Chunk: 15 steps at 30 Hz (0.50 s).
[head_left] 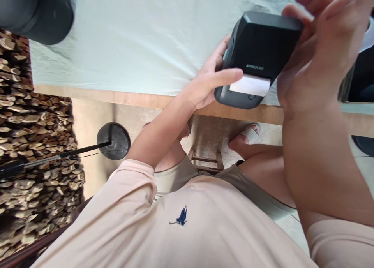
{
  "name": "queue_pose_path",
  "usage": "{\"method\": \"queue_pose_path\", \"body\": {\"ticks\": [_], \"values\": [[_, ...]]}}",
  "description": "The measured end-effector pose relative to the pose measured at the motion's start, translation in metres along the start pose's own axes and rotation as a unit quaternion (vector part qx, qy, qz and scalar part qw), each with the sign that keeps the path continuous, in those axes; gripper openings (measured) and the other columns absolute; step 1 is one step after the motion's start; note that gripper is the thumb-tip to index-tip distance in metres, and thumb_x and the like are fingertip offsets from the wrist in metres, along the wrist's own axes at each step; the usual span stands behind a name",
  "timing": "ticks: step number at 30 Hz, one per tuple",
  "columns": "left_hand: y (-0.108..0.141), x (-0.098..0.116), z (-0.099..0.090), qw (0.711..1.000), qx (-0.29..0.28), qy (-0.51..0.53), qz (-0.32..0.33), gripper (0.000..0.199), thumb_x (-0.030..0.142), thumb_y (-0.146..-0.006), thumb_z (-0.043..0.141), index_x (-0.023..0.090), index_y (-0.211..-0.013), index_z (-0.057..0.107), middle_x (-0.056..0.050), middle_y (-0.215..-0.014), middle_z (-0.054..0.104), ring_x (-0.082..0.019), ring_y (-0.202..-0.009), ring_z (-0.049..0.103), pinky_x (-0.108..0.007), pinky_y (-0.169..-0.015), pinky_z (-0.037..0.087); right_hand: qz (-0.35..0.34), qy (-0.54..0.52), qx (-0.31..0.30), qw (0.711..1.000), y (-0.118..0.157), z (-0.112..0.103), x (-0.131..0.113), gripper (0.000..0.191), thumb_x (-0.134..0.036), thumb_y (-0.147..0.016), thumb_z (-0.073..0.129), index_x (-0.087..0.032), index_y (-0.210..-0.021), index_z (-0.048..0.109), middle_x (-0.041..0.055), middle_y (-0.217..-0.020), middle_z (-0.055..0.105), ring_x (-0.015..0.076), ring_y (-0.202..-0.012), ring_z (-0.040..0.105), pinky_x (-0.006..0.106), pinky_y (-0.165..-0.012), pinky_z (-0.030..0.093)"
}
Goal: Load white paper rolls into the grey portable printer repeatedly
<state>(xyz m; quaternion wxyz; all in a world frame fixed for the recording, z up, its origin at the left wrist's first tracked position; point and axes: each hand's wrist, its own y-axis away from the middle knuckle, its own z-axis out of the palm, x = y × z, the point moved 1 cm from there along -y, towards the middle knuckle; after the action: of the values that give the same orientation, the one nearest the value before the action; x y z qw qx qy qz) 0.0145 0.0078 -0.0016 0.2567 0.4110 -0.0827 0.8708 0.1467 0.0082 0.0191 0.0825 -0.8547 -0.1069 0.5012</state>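
Label printer: the dark Niimbot is up over the near edge of the table, slot end toward the wearer, a white paper label showing at the slot.
Left hand: this one has got the printer, fingers wrapped on its left side, thumb laid over the front with the tip right at the label's corner.
Left arm: reaching up and to the right from the sleeve, elbow a bit bent.
Right hand: raised along the printer's right side, wrist cocked, fingers half curled and loosely spread by the far corner. Kinda blurry, so can't tell if it's actually gripping.
Right arm: pretty much straight up the frame.
Tablecloth: pale, wrinkly, under it all.
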Motion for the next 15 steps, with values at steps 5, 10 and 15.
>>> {"method": "queue_pose_path", "body": {"ticks": [5,10,15], "values": [[0.001,0.000,-0.001,0.999,0.004,-0.009,0.041,0.020,0.018,-0.074,0.035,0.015,-0.092,0.043,0.002,-0.079,0.053,-0.011,-0.081,0.056,-0.017,-0.063,0.043,0.012,-0.158,-0.042,0.987,0.004,0.009,0.003,0.053,-0.039,-0.063,0.047,-0.025,-0.109,0.025,-0.0033,-0.113,0.029,-0.0017,-0.099,0.038,0.011,-0.088,0.040],[0.000,0.001,0.005,0.998,0.036,-0.047,0.031,0.014,0.021,-0.072,0.040,0.017,-0.083,0.048,0.000,-0.080,0.056,-0.014,-0.089,0.055,-0.017,-0.063,0.044,0.066,-0.297,-0.094,0.948,0.006,0.016,0.005,0.057,-0.030,-0.061,0.050,-0.026,-0.107,0.017,-0.0027,-0.105,0.036,-0.0050,-0.084,0.042,0.010,-0.072,0.042],[-0.001,0.002,0.004,0.999,0.040,-0.028,0.023,0.016,0.021,-0.074,0.036,0.017,-0.081,0.050,0.001,-0.079,0.055,-0.014,-0.100,0.049,-0.019,-0.071,0.045,0.089,-0.284,-0.081,0.951,0.006,0.016,0.007,0.056,-0.035,-0.062,0.049,-0.027,-0.108,0.018,-0.0032,-0.105,0.036,-0.0044,-0.086,0.043,0.007,-0.067,0.041]]}}
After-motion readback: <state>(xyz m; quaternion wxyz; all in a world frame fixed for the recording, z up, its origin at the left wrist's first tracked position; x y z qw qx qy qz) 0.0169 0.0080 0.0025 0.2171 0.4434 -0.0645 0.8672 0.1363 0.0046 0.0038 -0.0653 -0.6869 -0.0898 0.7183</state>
